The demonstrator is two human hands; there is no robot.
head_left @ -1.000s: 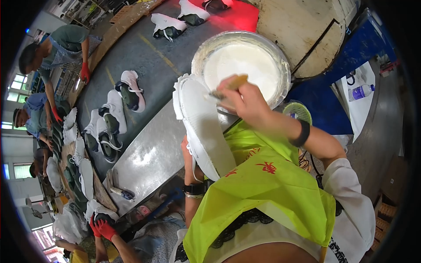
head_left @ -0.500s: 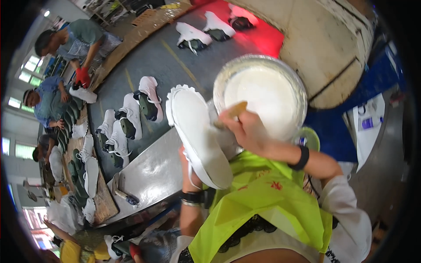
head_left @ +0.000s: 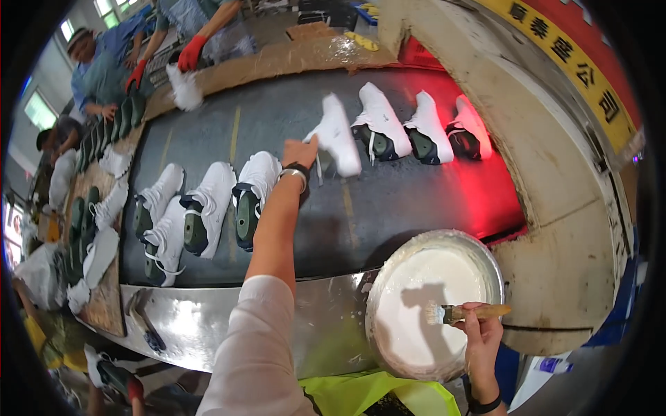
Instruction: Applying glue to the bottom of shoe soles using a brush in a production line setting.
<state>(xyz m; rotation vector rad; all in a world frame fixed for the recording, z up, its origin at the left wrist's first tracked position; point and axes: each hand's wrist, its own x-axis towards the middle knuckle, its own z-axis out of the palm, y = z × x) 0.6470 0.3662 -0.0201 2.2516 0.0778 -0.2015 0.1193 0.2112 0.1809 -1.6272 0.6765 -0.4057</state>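
With my arm stretched forward, my left hand point(head_left: 300, 154) grips a white shoe point(head_left: 337, 137) over the dark conveyor belt point(head_left: 291, 253). The shoe is slightly blurred, and I cannot tell whether it touches the belt. Above the round metal bowl point(head_left: 495, 262) of white liquid point(head_left: 399, 315), my right hand point(head_left: 481, 340) holds a brush point(head_left: 479, 313) by its wooden handle. The brush's pale bristles point left, over the liquid. To the right of the held shoe lies another white shoe point(head_left: 380, 119) with a dark green insert in its opening.
Several white shoes point(head_left: 211, 201) lie on the belt's left part. On the right the belt runs under a beige machine housing point(head_left: 555, 229) lit red inside. A metal ledge point(head_left: 229, 326) with a hammer-like tool point(head_left: 146, 322) borders the near side. Co-workers handle shoes at far left.
My left hand has carried the shoe from near my body out over the belt. My right hand has moved the brush from beside the sole to above the bowl. The view has turned.
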